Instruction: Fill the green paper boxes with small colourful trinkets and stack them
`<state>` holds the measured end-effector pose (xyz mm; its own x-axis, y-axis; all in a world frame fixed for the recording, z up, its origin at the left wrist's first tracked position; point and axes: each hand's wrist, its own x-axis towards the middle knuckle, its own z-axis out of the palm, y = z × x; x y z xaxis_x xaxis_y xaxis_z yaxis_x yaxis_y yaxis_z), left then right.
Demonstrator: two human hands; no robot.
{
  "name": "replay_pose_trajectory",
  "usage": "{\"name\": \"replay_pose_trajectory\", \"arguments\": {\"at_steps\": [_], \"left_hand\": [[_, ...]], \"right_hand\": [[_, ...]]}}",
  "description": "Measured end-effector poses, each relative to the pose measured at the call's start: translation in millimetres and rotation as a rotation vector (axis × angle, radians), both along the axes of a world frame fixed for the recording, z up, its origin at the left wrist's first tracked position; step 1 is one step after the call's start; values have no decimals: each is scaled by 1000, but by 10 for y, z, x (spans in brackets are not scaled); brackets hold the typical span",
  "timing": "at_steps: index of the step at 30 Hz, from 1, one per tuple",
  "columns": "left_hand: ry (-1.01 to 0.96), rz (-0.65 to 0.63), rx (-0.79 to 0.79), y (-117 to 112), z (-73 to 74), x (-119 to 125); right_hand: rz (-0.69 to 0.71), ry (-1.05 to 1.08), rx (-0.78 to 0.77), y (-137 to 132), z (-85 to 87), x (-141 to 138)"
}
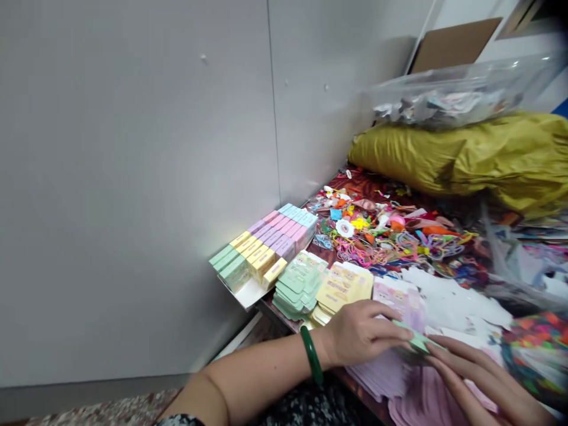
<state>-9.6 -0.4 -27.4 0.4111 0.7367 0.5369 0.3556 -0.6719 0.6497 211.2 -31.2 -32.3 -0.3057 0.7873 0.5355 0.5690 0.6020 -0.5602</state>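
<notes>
Between my two hands is a small green paper box, partly hidden by my fingers. My left hand, with a green bangle at the wrist, grips its left side. The fingers of my right hand press on its right side. Under and beside my hands lie stacks of flat box blanks: green, yellow, purple and pink. Left of them, a white tray bears rows of folded boxes in green, yellow, purple, pink and blue.
Small colourful trinkets and bands cover the table's back. Behind them lie a yellow-green sack and a clear plastic bag. A bag of bright pieces stands at right. A grey wall borders the left side.
</notes>
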Motion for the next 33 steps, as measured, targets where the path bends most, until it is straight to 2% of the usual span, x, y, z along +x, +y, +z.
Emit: {"name": "replay_pose_trajectory", "arguments": {"at_steps": [2, 7, 13, 19, 24, 28, 31, 33], "left_hand": [[35, -14, 56, -19, -30, -30], [-63, -5, -13, -45, 43, -57], [-136, -33, -87, -12, 28, -37], [-139, -23, -83, 24, -7, -11], [-132, -16, -82, 25, -26, -16], [-179, -48, -82, 41, -64, 15], [-203, -28, -140, 11, 24, 27], [-238, -25, -164, -55, 188, -35]], "right_hand": [[54, -48, 17, -31, 29, 11], [-55, 10, 44, -84, 238, -141], [-42, 50, -20, -65, 237, -205], [-346, 138, -1, -154, 353, -343], [-328, 17, 132, -185, 275, -450], [-319, -14, 134, -156, 207, -443], [-288, -3, 62, -191, 281, -419], [-291, 60, 43, -262, 361, -380]]}}
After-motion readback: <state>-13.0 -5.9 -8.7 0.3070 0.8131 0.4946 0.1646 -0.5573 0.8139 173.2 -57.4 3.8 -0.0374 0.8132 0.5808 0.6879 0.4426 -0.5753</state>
